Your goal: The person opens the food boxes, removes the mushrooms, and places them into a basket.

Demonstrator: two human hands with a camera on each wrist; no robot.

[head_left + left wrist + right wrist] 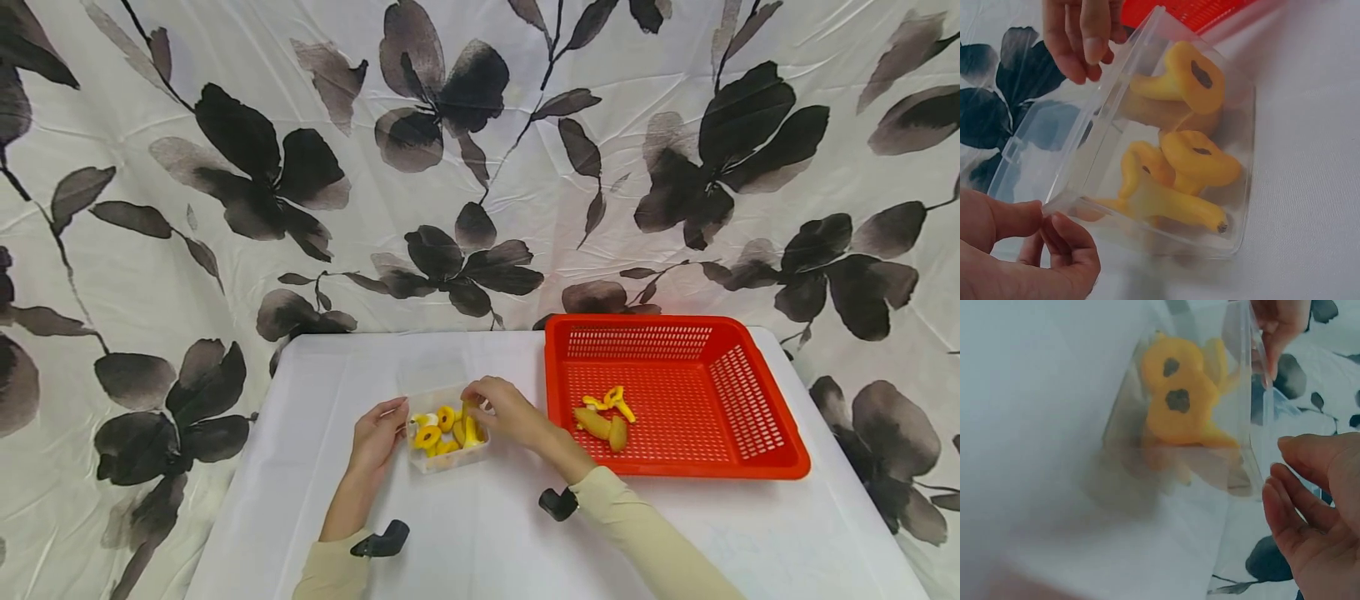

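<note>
A clear plastic box holds several yellow toy mushrooms shaped like chanterelles, with dark patches on their caps. Its hinged lid lies folded back. My left hand pinches the box's rim at one corner between thumb and fingers, as the left wrist view shows. Over the opposite side of the box hovers my right hand. In the right wrist view its thumb and fingertips are apart beside the rim, with nothing between them. A brown piece under the yellow mushrooms is partly hidden.
To the right stands a red perforated basket. Inside it, at the left, lie yellow mushroom pieces and brown mushrooms. A white cloth covers the table; a floral curtain hangs behind.
</note>
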